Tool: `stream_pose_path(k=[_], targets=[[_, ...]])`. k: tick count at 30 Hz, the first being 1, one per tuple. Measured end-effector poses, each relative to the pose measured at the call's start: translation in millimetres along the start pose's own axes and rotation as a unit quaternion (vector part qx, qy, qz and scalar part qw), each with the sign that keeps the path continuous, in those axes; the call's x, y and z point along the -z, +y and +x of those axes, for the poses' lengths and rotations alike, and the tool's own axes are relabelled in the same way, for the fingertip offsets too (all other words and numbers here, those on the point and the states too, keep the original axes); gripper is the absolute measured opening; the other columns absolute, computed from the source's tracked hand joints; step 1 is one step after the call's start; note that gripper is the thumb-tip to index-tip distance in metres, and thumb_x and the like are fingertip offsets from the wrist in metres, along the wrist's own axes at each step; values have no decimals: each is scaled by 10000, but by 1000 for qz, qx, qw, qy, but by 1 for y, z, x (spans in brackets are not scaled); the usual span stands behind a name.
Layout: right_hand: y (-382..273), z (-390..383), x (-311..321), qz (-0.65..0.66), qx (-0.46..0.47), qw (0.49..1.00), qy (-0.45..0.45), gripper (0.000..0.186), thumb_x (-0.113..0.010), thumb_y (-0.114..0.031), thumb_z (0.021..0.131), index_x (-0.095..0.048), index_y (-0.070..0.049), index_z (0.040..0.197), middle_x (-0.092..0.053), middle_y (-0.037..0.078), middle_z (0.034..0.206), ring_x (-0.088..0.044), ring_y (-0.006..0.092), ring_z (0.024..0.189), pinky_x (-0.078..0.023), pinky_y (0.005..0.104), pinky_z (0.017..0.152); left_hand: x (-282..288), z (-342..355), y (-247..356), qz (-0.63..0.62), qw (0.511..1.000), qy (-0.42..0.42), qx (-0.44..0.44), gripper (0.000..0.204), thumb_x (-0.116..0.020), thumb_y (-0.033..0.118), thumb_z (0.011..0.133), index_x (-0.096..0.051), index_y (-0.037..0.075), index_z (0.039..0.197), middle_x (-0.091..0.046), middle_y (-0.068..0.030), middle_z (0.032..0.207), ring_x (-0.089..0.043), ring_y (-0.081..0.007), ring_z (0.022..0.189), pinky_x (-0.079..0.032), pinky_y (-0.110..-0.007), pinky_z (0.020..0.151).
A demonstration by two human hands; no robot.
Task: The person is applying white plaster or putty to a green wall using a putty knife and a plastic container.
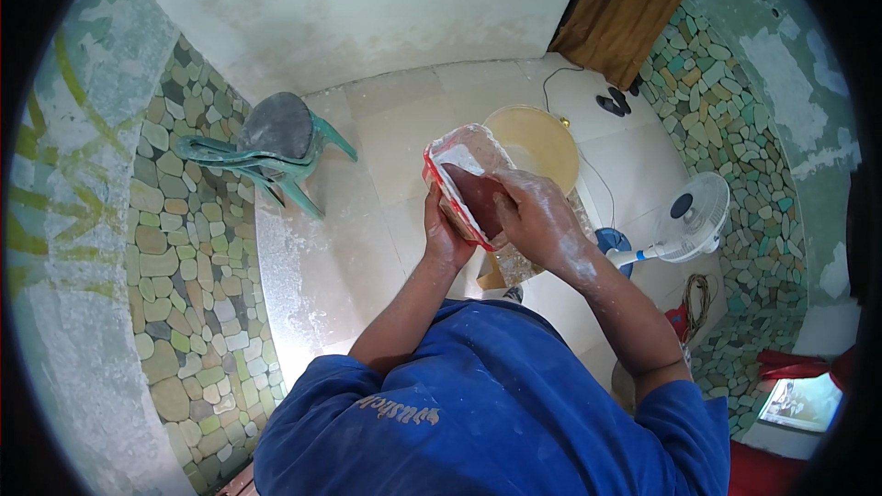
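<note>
My left hand [445, 228] is wrapped around the side and underside of a rectangular plastic container [432, 168] with a red rim, smeared with white paste. White paste [461, 158] coats its far inner end. My right hand [544, 219], dusted white up the wrist, has its fingers curled on a flat reddish-brown spreader [473, 193]. The spreader is inside the container, tilted against the paste, and its grip is hidden by my fingers. Both hands are held in front of my chest, above the tiled floor.
A yellowish round basin [556, 147] stands just beyond my right hand. Stacked green plastic chairs [308, 161] with a dark seat are at left. At right stand a white fan [695, 218] and a cable coil [698, 301]. Dark slippers [614, 103] lie near a brown curtain [634, 5].
</note>
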State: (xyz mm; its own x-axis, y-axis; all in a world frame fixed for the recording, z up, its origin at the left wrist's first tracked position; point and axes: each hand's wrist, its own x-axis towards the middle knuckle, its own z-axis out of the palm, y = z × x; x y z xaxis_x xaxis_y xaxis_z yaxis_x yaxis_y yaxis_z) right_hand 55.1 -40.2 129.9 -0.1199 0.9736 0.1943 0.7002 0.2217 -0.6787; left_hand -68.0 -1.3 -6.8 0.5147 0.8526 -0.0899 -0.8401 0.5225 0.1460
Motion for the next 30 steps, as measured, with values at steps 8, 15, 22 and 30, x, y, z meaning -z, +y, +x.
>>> stream_pose_path(k=[8, 15, 22, 30], targets=[[-17, 9, 1, -204, -25, 978, 44, 360, -494, -27, 860, -543, -56, 1216, -645, 226, 915, -622, 407, 876, -496, 483, 780, 3, -8, 7, 66, 997, 39, 16, 670, -447, 589, 901, -404, 159, 1413, -471, -76, 1409, -463, -281, 1281, -354, -480, 1085], [-1, 6, -13, -44, -58, 997, 6, 258, -529, -52, 851, -605, 5, 1090, -646, 232, 934, -620, 415, 896, -488, 480, 790, 10, -14, 6, 56, 998, 15, 30, 709, -447, 613, 880, -385, 163, 1425, -460, -77, 1415, -440, -287, 1302, -340, -488, 1096], [-25, -4, -19, 57, -63, 996, -9, 306, -547, -35, 851, -584, 33, 1148, -663, 240, 940, -664, 358, 871, -517, 394, 796, 14, -21, 14, 34, 998, 12, 45, 679, -439, 619, 873, -435, 182, 1393, -506, -73, 1372, -469, -282, 1273, -358, -481, 1084], [-44, 4, -35, -122, -90, 987, -57, 271, -557, -64, 858, -600, -2, 1119, -647, 250, 939, -624, 413, 886, -505, 462, 791, 20, -34, 25, -4, 999, 46, -13, 678, -445, 614, 896, -404, 170, 1406, -485, -64, 1386, -478, -267, 1259, -372, -463, 1077]])
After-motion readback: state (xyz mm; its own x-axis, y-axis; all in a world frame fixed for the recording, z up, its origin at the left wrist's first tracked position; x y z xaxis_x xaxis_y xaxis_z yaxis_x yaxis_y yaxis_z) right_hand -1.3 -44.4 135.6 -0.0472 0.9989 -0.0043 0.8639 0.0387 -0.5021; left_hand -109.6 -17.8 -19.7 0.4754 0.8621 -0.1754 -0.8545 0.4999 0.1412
